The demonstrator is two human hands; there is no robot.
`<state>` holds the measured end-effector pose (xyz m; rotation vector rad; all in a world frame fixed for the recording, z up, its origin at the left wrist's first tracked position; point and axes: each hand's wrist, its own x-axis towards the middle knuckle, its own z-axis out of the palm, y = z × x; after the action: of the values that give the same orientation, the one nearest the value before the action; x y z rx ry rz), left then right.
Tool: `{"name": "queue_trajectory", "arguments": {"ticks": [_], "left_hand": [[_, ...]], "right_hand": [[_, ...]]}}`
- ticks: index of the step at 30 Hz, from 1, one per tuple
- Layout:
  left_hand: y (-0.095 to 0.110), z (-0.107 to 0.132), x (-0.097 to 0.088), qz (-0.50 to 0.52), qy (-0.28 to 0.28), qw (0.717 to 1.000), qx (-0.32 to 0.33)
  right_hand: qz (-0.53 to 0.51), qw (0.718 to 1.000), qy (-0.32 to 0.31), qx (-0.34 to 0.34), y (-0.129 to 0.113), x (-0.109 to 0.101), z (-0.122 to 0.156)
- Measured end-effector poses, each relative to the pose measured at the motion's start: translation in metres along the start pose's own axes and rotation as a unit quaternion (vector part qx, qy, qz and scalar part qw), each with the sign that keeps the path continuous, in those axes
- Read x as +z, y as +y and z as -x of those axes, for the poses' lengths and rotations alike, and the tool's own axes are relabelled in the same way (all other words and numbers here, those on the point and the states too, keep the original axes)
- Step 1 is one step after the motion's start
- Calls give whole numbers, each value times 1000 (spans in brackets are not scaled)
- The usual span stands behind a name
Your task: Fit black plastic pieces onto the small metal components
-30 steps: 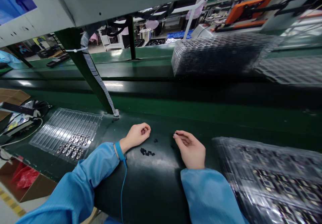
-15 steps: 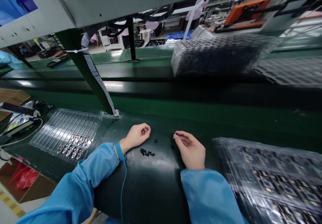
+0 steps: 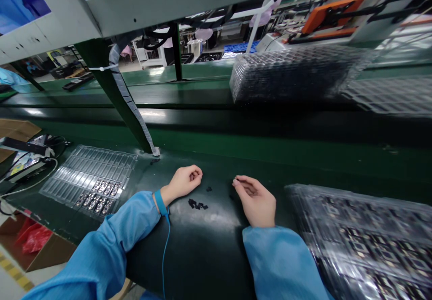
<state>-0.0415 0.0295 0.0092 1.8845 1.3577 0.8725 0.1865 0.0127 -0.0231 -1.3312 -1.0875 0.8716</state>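
Observation:
My left hand (image 3: 185, 181) rests over the dark green bench with its fingers curled closed; what they hold, if anything, is hidden. A blue wrist strap (image 3: 161, 202) with a thin cord circles that wrist. Across from it, my right hand (image 3: 255, 199) has thumb and forefinger pinched together, and whatever is between them is too small to make out. Several small black pieces (image 3: 197, 204) lie in a loose cluster between the hands, with another black piece (image 3: 209, 189) just above. The hands are apart from each other and from the pieces.
At the left, a clear tray (image 3: 91, 165) is partly filled with small electronic parts. Stacked clear trays (image 3: 337, 219) with modules stand at the right. A green post (image 3: 124, 106) rises behind my left hand. Further back sits a tall tray stack (image 3: 286, 75).

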Motion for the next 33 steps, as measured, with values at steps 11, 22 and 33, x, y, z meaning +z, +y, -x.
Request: {"name": "queue_trajectory", "arguments": {"ticks": [11, 22, 33], "left_hand": [[-1, -1, 0, 0, 0, 1000, 3], [-1, 0, 0, -2, 2, 1000, 6], [-1, 0, 0, -2, 1, 1000, 1]], "right_hand": [[-4, 1000, 0, 8, 1, 0, 0], [-4, 1000, 2, 4, 0, 1, 0], [4, 1000, 1, -7, 2, 0, -1]]}}
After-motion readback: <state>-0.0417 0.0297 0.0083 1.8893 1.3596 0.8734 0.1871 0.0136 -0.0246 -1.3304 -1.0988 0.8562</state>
